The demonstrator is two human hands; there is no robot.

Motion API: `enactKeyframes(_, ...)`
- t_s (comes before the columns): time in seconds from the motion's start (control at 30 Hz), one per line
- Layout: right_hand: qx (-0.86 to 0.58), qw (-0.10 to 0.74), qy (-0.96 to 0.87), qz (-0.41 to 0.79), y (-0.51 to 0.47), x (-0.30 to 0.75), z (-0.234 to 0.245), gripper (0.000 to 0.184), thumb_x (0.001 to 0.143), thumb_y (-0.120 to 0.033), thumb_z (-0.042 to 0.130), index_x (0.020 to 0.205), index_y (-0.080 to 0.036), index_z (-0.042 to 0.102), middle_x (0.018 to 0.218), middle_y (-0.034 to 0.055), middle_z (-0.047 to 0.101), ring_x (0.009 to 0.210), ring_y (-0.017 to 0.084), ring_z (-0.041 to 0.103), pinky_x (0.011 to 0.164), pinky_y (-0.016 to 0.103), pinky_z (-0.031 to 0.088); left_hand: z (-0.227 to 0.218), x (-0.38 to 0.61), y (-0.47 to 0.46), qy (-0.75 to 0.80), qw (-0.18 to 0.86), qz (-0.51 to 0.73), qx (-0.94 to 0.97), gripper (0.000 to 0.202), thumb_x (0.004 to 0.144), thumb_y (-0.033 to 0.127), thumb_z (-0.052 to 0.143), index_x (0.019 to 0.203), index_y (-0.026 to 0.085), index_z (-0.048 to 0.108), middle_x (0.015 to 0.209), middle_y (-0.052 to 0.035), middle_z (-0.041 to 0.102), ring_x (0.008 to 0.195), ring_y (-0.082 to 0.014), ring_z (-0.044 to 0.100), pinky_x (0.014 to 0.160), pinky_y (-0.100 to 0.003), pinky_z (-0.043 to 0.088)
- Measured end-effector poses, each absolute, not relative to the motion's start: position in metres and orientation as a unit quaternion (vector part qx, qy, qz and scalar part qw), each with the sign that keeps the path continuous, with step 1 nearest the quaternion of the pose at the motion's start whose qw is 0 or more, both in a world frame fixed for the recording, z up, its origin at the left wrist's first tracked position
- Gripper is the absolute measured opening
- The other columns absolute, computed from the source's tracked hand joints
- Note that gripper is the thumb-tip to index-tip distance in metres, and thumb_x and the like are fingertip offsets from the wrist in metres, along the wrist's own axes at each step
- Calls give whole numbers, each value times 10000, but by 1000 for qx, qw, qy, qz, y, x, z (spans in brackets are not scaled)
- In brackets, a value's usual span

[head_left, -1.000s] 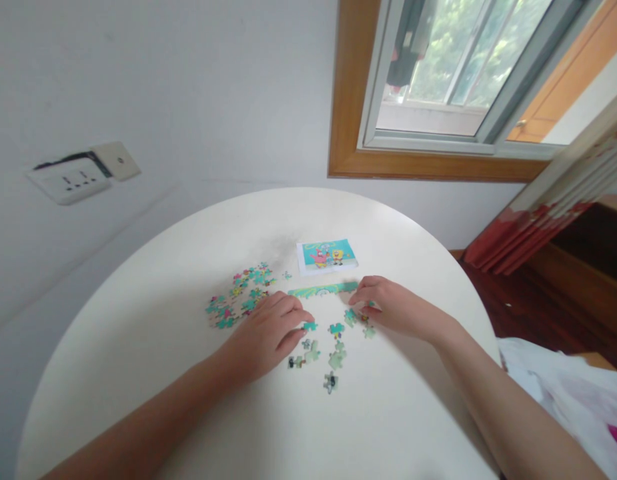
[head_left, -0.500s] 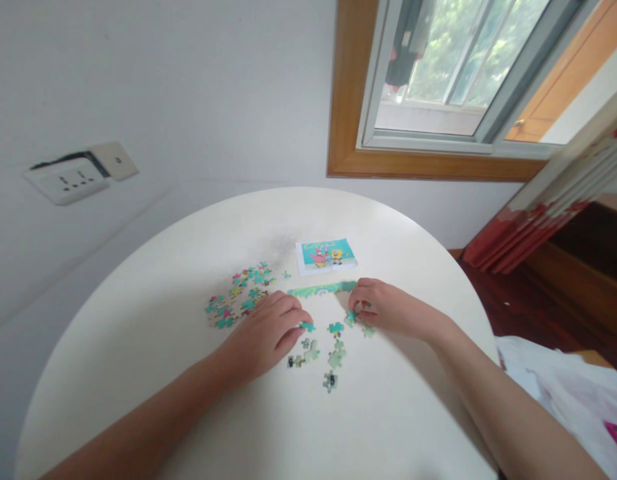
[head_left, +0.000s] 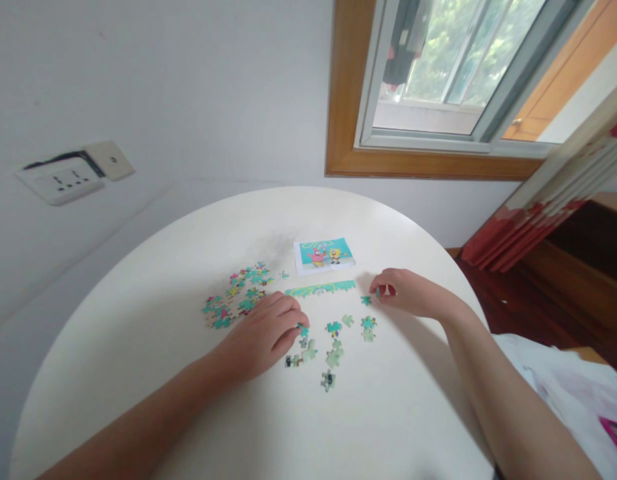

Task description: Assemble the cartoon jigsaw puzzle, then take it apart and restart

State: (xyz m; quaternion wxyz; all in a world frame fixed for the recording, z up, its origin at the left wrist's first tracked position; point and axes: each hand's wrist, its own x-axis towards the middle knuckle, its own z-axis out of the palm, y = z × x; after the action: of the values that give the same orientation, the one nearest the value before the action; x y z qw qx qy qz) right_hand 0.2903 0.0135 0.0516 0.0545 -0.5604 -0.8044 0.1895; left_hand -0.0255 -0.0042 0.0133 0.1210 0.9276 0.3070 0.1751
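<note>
My left hand point(head_left: 268, 330) rests low over the table, its thumb and fingertips closed on a teal puzzle piece point(head_left: 303, 331). To the right, my right hand point(head_left: 411, 292) pinches a small teal puzzle piece point(head_left: 378, 292), partly hidden by the fingers. A loose teal piece point(head_left: 366, 301) lies just beside those fingertips. Between the hands runs a joined strip of puzzle pieces point(head_left: 321, 289), teal and green. Below it are several scattered pieces, among them a teal one point(head_left: 333, 328), a pale green cluster point(head_left: 335, 354) and a piece with a black mark point(head_left: 328, 381).
Left of the strip spreads a pile of loose puzzle pieces point(head_left: 233, 293), partly behind my left hand. A cartoon picture card point(head_left: 324, 256) lies beyond the strip. Everything is on a round white table point(head_left: 153, 320) against the wall. White plastic bags point(head_left: 553, 380) are at the right.
My right hand has moved right and slightly away from me, uncovering pieces right of centre. A teal piece now lies beside its fingertips. My left hand has barely moved.
</note>
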Motion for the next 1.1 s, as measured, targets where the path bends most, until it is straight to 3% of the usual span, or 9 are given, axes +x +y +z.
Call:
enactKeyframes(0.67,-540,57,-817,194,12,284,52,222,682,-76,572,835,-175,699,881,50,662,718,141,582,655,230,421,13,-25,-4,300,116,178,930,219,922,127,425,984,212,618,973,-49,593,948,-201,496,883,-347,370)
enactKeyframes(0.97,-556,48,-806,198,9,285,56,143,718,-128,576,791,-184,685,867,48,679,705,148,590,642,245,419,15,-25,-4,307,118,181,927,181,898,121,457,934,207,613,959,-46,594,934,-201,504,867,-337,374)
enactKeyframes(1.1,-562,44,-802,197,10,286,54,170,741,-157,580,855,-187,703,872,55,681,703,155,589,630,250,414,14,-24,-4,312,119,175,926,166,897,126,468,950,204,605,973,-45,592,951,-204,502,881,-343,367)
